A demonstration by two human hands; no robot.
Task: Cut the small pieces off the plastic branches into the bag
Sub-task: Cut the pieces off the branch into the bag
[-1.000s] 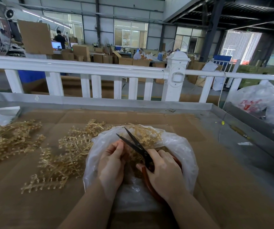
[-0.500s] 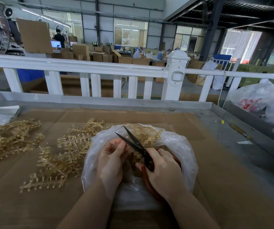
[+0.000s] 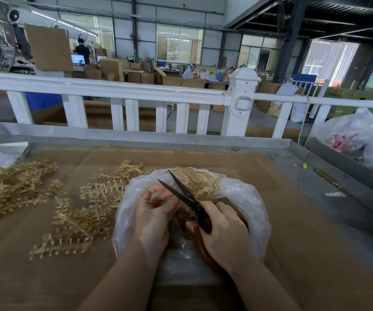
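Plastic branches [image 3: 84, 212] lie in a golden tangle on the cardboard-covered table [image 3: 304, 232], at about nine o'clock from the bag [image 3: 255, 212], with a second heap [image 3: 12, 189] farther out toward ten o'clock. More branch material [image 3: 201, 182] sits in the bag's open mouth at twelve o'clock. Over the last second very little has moved: both hands were already above the bag, and the scissors [image 3: 187, 196] were already open. The left hand [image 3: 154, 212] has its fingers curled in, thumb and forefinger making a ring, a touch more closed than a second ago; whether it pinches a small piece I cannot tell, since nothing shows clearly between the fingertips. The right hand [image 3: 223, 234] wraps the red-brown handles, blades spread narrow and pointing to eleven o'clock, tips just beyond the left fingers. My read: this is the gap between snips, the left hand feeding the next bit toward the blades, and anything cut here should drop straight into the bag. The loose heaps outside suggest plenty of work remains

As for writing: a clear sack [image 3: 342, 135] at two o'clock carries a red print, too blurred to read. No brand is legible on the scissors, the bag or the white railing [image 3: 118, 90]
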